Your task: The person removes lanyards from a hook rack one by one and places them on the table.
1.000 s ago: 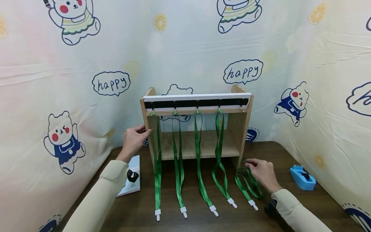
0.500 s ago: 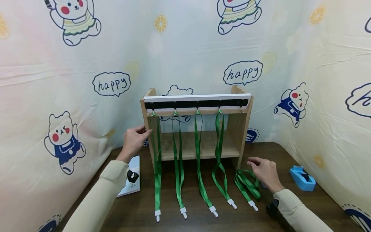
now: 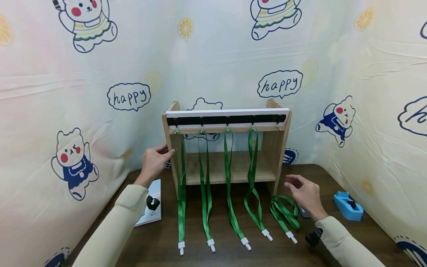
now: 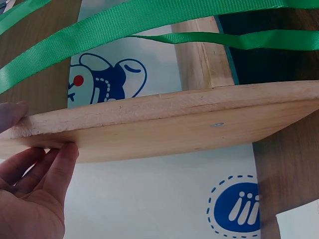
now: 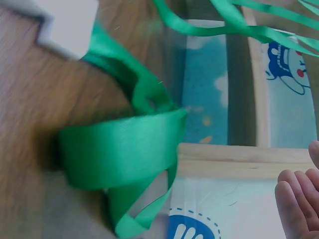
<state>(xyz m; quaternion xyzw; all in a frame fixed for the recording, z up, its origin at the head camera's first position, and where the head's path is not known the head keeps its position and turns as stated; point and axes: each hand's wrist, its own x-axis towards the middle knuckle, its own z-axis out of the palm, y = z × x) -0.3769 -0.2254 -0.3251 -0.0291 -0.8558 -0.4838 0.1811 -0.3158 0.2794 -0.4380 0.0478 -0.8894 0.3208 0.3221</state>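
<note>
A wooden rack (image 3: 230, 167) stands on the table, with a row of small hooks along its top bar. My left hand (image 3: 154, 163) grips its left side panel (image 4: 149, 124), thumb on one face and fingers on the other. Several green lanyards (image 3: 228, 178) hang from the hooks, their white clips resting on the table; the rightmost hook (image 3: 278, 126) holds none. One more green lanyard (image 5: 119, 149) lies bunched on the table by the rack's right foot, its white clip (image 3: 291, 237) toward me. Just above and right of it, my right hand (image 3: 306, 194) hovers with loosely bent fingers and holds nothing.
A light blue tape dispenser (image 3: 348, 205) sits at the right of the table. At the left, behind my forearm, lies a white booklet or box (image 3: 154, 207). Part of a dark flat object (image 3: 304, 212) shows under my right hand. A printed curtain surrounds the table.
My right hand has let go of the bunched lanyard and risen slightly. The lanyard's loop has dropped onto the table. My left hand stays on the rack.
</note>
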